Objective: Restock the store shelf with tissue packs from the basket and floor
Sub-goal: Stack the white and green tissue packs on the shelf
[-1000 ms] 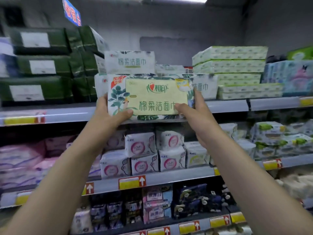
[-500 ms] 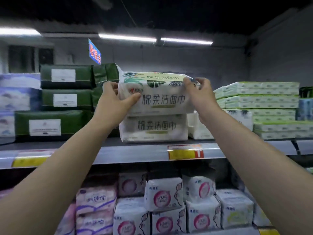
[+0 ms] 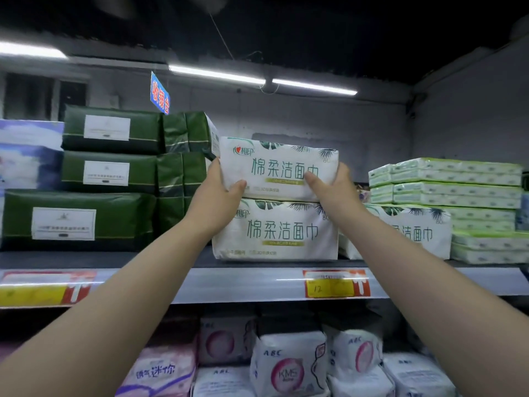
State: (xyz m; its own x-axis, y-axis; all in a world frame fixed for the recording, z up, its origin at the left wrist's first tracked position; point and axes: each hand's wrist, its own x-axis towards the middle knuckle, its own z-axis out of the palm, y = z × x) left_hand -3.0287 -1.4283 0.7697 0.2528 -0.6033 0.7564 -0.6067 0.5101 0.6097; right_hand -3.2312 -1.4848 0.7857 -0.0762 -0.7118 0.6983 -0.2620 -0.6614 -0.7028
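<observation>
A white tissue pack [image 3: 279, 167] with green lettering and leaf print lies flat on top of an identical pack [image 3: 276, 229] on the top shelf [image 3: 243, 283]. My left hand [image 3: 219, 193] grips its left end, thumb across the front. My right hand [image 3: 333, 189] grips its right end, thumb on the front face. A third matching pack [image 3: 415, 229] stands to the right on the same shelf. The basket and floor are out of view.
Dark green wrapped packs [image 3: 111, 176] are stacked left of the white ones. Light green flat packs [image 3: 458, 184] are piled at the right. Blue-purple packs [image 3: 28, 156] sit far left. Below, pink-and-white ABC packs [image 3: 289, 365] fill the lower shelf. A blue sign [image 3: 159, 93] hangs above.
Both hands have raised the pack from in front of the shelf edge and laid it on the lower pack. The camera has tilted upward.
</observation>
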